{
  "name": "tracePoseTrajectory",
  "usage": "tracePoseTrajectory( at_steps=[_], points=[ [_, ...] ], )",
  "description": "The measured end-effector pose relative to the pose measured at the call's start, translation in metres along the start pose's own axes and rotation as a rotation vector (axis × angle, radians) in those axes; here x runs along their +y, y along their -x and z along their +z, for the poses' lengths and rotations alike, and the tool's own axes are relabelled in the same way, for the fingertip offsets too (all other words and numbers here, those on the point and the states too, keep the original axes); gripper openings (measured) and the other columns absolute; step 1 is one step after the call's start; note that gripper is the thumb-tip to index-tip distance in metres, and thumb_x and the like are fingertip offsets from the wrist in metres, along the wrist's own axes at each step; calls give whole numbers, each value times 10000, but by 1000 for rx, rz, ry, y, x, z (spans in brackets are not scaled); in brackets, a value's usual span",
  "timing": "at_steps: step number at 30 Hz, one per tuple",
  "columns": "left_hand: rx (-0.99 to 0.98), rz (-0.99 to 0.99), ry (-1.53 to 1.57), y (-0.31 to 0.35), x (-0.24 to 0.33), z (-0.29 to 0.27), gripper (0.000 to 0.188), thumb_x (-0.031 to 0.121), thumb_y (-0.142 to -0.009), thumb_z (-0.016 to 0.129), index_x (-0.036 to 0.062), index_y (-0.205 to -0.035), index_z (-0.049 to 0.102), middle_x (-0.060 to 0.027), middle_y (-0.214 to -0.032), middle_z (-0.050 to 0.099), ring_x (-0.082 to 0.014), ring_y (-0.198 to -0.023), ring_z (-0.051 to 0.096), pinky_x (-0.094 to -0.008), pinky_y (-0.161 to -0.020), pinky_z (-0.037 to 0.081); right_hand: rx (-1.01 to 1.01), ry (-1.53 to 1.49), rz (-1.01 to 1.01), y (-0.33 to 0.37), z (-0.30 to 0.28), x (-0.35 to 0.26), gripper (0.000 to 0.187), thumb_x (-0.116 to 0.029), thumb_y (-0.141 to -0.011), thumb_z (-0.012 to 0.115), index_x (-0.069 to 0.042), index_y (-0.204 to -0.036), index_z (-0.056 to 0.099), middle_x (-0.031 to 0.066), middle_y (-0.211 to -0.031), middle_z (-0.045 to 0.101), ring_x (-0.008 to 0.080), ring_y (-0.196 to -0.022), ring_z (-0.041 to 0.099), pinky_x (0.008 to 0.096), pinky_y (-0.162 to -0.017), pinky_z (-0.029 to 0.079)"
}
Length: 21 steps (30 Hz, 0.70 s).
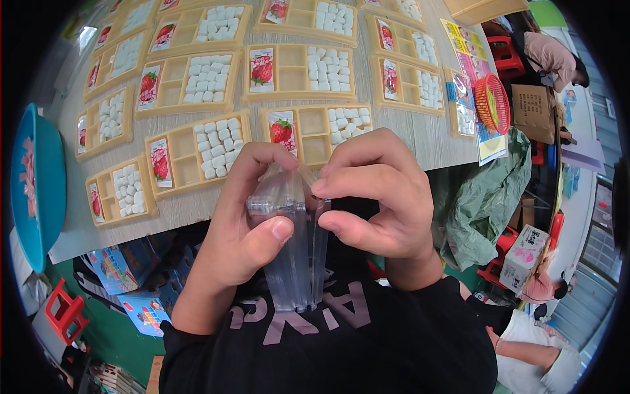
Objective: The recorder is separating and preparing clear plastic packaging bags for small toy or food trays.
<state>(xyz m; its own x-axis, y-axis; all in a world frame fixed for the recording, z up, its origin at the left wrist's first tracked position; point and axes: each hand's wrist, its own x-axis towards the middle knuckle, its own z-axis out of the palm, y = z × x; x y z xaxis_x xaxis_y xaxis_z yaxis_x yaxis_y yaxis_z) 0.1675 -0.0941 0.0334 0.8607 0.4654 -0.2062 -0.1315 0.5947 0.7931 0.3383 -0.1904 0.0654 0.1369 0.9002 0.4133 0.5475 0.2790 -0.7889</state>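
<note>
In front of the table (pixel 453 157), the left hand (pixel 243 213) pinches a clear plastic stack (pixel 287 259) between thumb and fingers. The right hand (pixel 390 190) touches its side with 2 fingertips, parted; whether they pinch film, I cannot tell. Beige trays (pixel 295 57) cover the table.

Fisheye from the head — downward, close over left hand (pixel 241 226) and right hand (pixel 394 197)

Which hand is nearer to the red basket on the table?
Right. The right hand is at the clear plastic, below and left of the red basket in the picture; the left hand, gripping that plastic, is farther left.
</note>
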Motion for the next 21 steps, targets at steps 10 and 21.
tracePoseTrajectory(
  at_steps=[10,21],
  points=[
    [10,-21,-56,-1,-1,0,651,403,-739,693,32,-1198,420,-110,-1051,580,-183,-966,611,-316,-869,497,-1,-38,11,3,-3,4,317,-218,-729,840,-57,-949,679,116,-920,631,207,-817,610,290,-701,474],
    [0,-9,-34,1,-2,0,588,297,-757,708,40,-1217,447,-77,-1130,495,-158,-1008,565,-321,-904,480,-4,-178,63,13,-10,11,238,-160,-799,745,-18,-943,619,177,-940,623,212,-750,618,297,-663,514]
  ],
)
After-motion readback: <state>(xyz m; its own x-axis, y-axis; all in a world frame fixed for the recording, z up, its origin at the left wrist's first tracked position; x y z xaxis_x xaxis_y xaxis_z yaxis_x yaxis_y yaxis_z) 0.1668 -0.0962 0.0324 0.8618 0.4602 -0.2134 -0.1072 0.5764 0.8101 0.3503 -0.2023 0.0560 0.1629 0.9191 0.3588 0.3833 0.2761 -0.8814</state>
